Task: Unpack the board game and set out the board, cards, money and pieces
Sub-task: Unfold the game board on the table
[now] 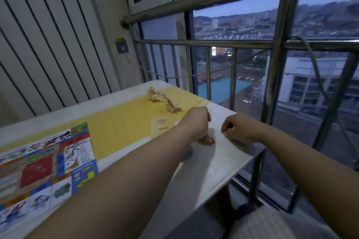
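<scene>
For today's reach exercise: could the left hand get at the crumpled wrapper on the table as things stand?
Probably yes. The left hand is right beside the crumpled wrapper, and nothing lies between them.

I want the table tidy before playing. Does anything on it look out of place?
Yes. A crumpled beige wad lies on the yellow mat near the far edge of the table, beyond the left hand. It looks like scrap wrapping, not a game part.

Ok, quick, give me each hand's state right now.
Left hand: fingers curled over the colourful pieces; grip hidden, cannot tell.
Right hand: closed, pinching a small reddish piece.
</scene>
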### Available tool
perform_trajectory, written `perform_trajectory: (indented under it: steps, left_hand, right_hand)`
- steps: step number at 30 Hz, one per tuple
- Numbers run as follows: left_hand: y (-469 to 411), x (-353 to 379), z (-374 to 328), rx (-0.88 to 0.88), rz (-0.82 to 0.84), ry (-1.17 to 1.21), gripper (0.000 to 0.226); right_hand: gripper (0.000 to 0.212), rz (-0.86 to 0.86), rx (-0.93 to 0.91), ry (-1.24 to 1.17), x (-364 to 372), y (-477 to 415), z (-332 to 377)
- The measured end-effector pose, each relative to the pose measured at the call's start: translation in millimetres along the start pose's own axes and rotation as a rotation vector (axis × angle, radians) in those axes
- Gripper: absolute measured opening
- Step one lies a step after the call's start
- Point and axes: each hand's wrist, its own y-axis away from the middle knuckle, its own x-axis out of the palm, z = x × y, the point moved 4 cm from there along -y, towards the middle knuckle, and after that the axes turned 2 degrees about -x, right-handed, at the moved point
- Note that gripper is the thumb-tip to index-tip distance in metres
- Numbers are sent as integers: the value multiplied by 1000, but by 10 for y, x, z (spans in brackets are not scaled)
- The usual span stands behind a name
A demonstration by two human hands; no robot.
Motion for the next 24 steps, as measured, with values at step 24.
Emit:
perform_trajectory:
  steps: [24]
  left_hand:
    - [-511,352,-82,105,162,105,36]
  right_hand:
    - [42,-202,37,-372,103,-48,-238]
